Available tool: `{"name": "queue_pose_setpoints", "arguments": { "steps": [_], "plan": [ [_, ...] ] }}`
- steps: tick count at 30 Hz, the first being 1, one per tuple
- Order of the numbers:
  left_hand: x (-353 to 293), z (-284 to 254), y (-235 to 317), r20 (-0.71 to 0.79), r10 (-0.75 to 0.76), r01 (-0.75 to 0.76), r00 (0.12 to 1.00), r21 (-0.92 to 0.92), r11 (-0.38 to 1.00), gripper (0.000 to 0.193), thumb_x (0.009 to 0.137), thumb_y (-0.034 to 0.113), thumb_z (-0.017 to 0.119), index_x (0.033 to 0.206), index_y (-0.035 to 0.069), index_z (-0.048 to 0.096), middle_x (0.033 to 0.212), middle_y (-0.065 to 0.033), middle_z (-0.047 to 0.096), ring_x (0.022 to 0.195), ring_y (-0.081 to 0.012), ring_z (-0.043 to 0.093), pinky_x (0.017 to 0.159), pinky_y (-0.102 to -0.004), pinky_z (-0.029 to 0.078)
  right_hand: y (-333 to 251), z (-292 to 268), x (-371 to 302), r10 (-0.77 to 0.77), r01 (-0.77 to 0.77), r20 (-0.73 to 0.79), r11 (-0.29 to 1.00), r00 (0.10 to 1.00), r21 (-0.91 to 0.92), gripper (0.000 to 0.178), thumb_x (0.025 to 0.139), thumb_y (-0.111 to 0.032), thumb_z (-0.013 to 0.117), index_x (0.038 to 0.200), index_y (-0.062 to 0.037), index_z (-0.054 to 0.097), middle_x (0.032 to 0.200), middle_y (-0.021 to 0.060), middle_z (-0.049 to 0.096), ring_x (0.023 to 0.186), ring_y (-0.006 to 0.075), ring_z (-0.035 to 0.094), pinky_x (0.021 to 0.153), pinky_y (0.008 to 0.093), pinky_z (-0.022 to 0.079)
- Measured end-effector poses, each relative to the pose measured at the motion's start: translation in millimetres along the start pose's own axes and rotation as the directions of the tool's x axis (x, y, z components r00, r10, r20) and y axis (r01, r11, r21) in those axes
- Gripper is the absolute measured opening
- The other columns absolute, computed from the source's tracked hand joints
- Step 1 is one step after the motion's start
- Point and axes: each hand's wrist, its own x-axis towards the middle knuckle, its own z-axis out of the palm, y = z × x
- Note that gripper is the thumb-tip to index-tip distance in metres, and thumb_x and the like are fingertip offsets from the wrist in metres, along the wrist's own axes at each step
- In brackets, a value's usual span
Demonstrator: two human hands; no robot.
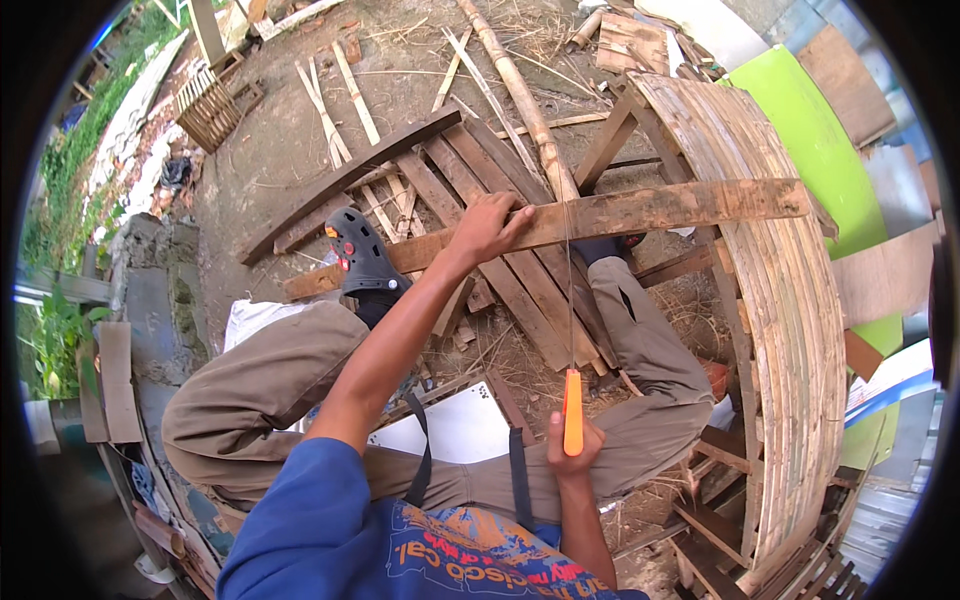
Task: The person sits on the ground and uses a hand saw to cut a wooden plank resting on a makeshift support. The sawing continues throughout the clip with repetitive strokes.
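A long brown wooden plank (660, 213) lies crosswise before me, its right end over the edge of a bamboo-slat bench. My left hand (490, 228) is wrapped over the plank near its middle, pressing on it. In my right hand (574, 445) I grip the orange handle of a hand saw (573, 405). The saw's thin blade runs away from me and meets the plank just right of my left hand. How deep the blade sits in the wood I cannot tell. My left foot, in a dark clog (368, 252), rests on the plank's left part.
Beneath the plank lies a slatted wooden frame (440, 185). The bamboo bench (770, 330) stands close on my right, beside a lime-green panel (815, 140). A bamboo pole (510, 85) and loose strips lie ahead. A white board (450, 425) is between my legs; a concrete block wall (155, 300) stands left.
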Motion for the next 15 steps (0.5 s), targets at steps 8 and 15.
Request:
{"name": "queue_pose_setpoints", "arguments": {
  "steps": [8,15],
  "plan": [
    [13,14,5,-0.036,-0.245,0.247,0.969,0.054,0.967,0.058,0.104,0.05,0.042,0.095,0.002,0.072,0.093,-0.0226,0.071,0.094,-0.0438,0.066,0.084,-0.0518,0.05,-18,3,35,0.039,-0.038,0.02,0.996,0.999,-0.085,0.015,0.089,-0.006,0.071,0.078,0.0003,0.063,0.061,0.0122,0.057,0.051,0.029,0.058,0.05,0.0378,0.043],
    [13,19,2,-0.15,-0.139,0.152,0.979,0.083,0.985,0.064,0.104,0.052,0.042,0.088,-0.002,0.072,0.097,-0.024,0.072,0.097,-0.044,0.066,0.088,-0.0517,0.05,-21,5,59,0.026,-0.023,0.012,0.987,1.0,-0.159,0.015,0.089,-0.007,0.072,0.079,0.0014,0.065,0.06,0.0117,0.056,0.05,0.0253,0.056,0.051,0.0359,0.043]
  ]
}}
